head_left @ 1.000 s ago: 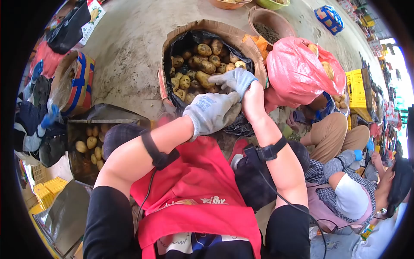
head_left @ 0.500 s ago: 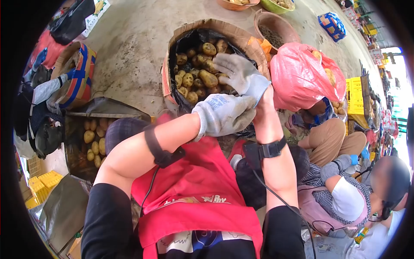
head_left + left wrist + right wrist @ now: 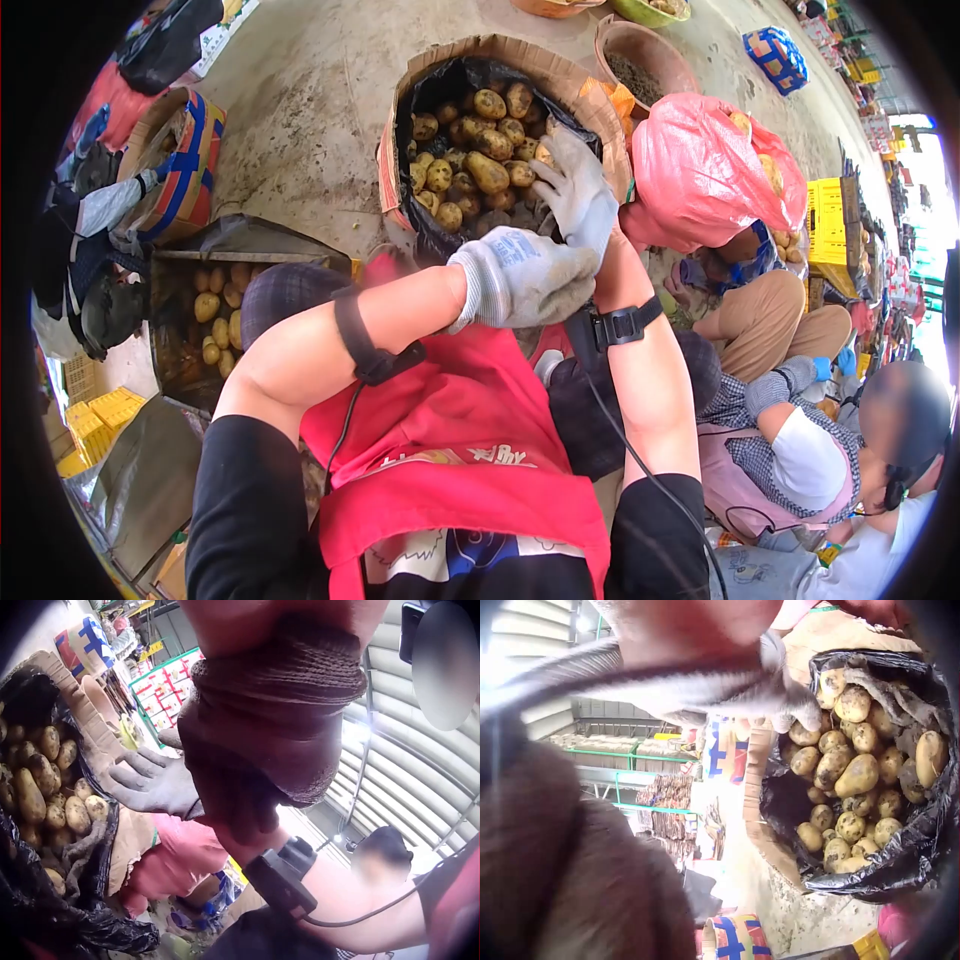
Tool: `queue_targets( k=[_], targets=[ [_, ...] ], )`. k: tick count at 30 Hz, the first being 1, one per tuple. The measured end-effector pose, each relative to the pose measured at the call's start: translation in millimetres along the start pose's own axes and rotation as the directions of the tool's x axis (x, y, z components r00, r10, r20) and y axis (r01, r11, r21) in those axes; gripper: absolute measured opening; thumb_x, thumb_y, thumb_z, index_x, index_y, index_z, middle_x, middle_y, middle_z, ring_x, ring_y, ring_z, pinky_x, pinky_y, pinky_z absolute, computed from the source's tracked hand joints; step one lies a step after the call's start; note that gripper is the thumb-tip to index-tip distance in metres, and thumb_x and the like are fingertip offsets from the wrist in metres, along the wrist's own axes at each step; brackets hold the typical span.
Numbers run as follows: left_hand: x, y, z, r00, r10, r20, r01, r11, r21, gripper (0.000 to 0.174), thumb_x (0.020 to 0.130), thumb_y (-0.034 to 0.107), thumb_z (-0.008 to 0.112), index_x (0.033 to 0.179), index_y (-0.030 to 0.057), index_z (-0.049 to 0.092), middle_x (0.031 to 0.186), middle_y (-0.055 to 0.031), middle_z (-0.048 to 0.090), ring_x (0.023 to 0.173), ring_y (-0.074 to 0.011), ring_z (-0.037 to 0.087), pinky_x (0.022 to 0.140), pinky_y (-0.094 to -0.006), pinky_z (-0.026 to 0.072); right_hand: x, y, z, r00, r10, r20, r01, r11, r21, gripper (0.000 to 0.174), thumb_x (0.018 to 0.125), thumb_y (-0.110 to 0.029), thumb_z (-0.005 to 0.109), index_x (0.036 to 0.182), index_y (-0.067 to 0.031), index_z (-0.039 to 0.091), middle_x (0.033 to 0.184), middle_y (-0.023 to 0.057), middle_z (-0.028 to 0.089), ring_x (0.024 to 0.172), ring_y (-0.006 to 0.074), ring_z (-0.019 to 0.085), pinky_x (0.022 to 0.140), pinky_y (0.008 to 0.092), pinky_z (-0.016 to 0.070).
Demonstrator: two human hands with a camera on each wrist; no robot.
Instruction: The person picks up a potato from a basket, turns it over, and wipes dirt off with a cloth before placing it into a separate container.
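Both hands wear grey-white gloves, soiled on the fingers. Over the near right rim of a round carton point(image 3: 390, 150) lined with black plastic and holding potatoes point(image 3: 487, 172), the right hand point(image 3: 580, 190) spreads its fingers and holds no potato. Curled at that wrist, the left hand point(image 3: 527, 277) grips the right glove's cuff point(image 3: 598, 222). The left wrist view shows the left hand point(image 3: 262, 742) large and dark, the right hand's spread fingers point(image 3: 146, 780) behind it. A crumpled grey cloth-like thing point(image 3: 881, 690) lies on potatoes in the right wrist view.
Right of the carton stands a pink bag point(image 3: 690, 175) of potatoes, with a brown tub point(image 3: 645, 65) behind. A dark-lined box point(image 3: 200, 345) of potatoes is at the left. One person point(image 3: 800, 440) sits at the right; another's sleeve point(image 3: 105, 205) shows at the left.
The right hand has turned from pointing left to pointing up and left, its fingers spreading. The left hand has shifted right along with it. In the head view the carton sits slightly farther right.
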State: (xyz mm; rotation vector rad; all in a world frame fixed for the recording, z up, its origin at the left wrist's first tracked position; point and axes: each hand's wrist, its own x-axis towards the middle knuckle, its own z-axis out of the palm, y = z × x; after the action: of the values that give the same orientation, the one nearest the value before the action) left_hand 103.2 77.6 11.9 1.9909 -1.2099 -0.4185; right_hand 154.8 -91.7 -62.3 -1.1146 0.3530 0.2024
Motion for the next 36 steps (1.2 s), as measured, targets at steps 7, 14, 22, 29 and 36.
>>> queue_targets(
  k=[7, 14, 22, 29, 36],
  targets=[
    [-5.7, 6.7, 12.9, 0.988, 0.096, 0.124, -0.076, 0.985, -0.154, 0.017, 0.1, 0.027, 0.059, 0.101, 0.0098, 0.061, 0.077, -0.0183, 0.065, 0.075, -0.0442, 0.066, 0.065, -0.0516, 0.0516, -21.7, -0.1, 0.7, 0.968, -0.024, -0.249, -0.014, 0.989, -0.147, 0.058, 0.104, -0.05, 0.054, 0.154, -0.0238, 0.041, 0.154, 0.0037, 0.05, 0.127, 0.0273, 0.06, 0.107, 0.0479, 0.0424],
    [8.0, -26.0, -22.1, 0.99, -0.081, 0.114, 0.105, 0.969, -0.222, 0.034, 0.1, 0.025, 0.063, 0.131, 0.0109, 0.065, 0.107, -0.0119, 0.075, 0.095, -0.0245, 0.074, 0.089, -0.0352, 0.0581, -40.2, -52.5, -14.8, 0.996, -0.039, -0.075, 0.03, 0.993, -0.113, 0.031, 0.1, -0.029, 0.061, 0.122, -0.0069, 0.066, 0.103, 0.006, 0.074, 0.078, 0.0142, 0.069, 0.069, 0.0299, 0.0559],
    [12.3, -156.7, -113.9, 0.665, -0.735, -0.132, -0.123, 0.067, -0.99, 0.039, 0.105, 0.038, 0.056, 0.127, 0.0057, 0.061, 0.108, -0.0071, 0.071, 0.098, -0.0227, 0.071, 0.09, -0.0364, 0.0594, -49.9, -89.4, -65.4, 0.993, -0.097, -0.066, 0.091, 0.992, -0.088, 0.04, 0.104, -0.014, 0.048, 0.14, -0.0002, 0.057, 0.122, 0.0118, 0.07, 0.1, 0.0184, 0.073, 0.087, 0.0325, 0.0603],
    [31.3, -251.4, -25.9, 0.827, -0.556, -0.079, 0.548, 0.829, -0.11, 0.033, 0.101, 0.033, 0.058, 0.118, 0.0055, 0.067, 0.104, -0.0098, 0.074, 0.1, -0.0259, 0.072, 0.087, -0.0359, 0.0562, -64.5, -77.6, -74.5, 0.99, -0.054, -0.13, 0.053, 0.999, -0.008, 0.041, 0.106, -0.027, 0.054, 0.139, -0.0036, 0.06, 0.112, 0.0054, 0.072, 0.097, 0.017, 0.072, 0.086, 0.0309, 0.0588],
    [72.3, -228.0, 47.9, 0.814, -0.558, 0.163, 0.201, 0.533, 0.822, 0.067, 0.09, 0.026, 0.068, 0.152, 0.0169, 0.046, 0.15, -0.0092, 0.052, 0.127, -0.0294, 0.061, 0.098, -0.045, 0.0523, -67.3, -86.7, -86.8, 0.994, -0.048, -0.099, 0.051, 0.998, 0.03, 0.048, 0.106, -0.034, 0.053, 0.144, -0.0043, 0.055, 0.122, 0.009, 0.07, 0.107, 0.0206, 0.069, 0.095, 0.0347, 0.0553]
  ],
)
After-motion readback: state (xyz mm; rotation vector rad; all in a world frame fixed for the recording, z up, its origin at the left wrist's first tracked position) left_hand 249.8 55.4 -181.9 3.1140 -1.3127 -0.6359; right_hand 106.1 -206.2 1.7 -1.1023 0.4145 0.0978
